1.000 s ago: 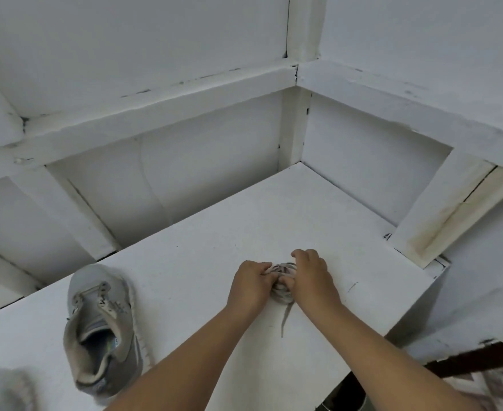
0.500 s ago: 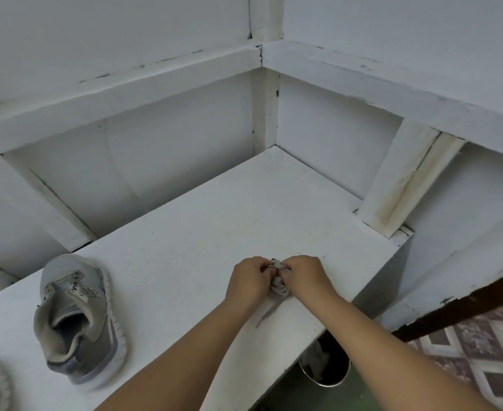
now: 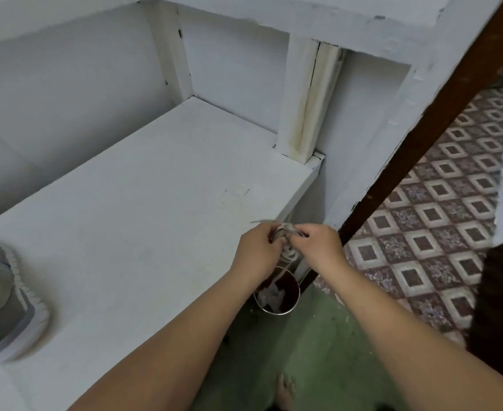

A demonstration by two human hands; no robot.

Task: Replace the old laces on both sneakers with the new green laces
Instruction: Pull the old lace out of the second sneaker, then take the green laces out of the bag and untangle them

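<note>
Hands come first: your left hand (image 3: 256, 247) and right hand (image 3: 318, 243) meet past the right end of the white shelf (image 3: 155, 218), both with fingers curled, pinching a bundled grey old lace (image 3: 287, 232). Its coils hang between your palms, and 1 loose tail drops toward a round metal container (image 3: 277, 292) on the green floor (image 3: 288, 351) below. A grey sneaker (image 3: 4, 301) lies on the shelf far left, well apart from your hands. Patterned tiles (image 3: 437, 218) spread to the right.
</note>
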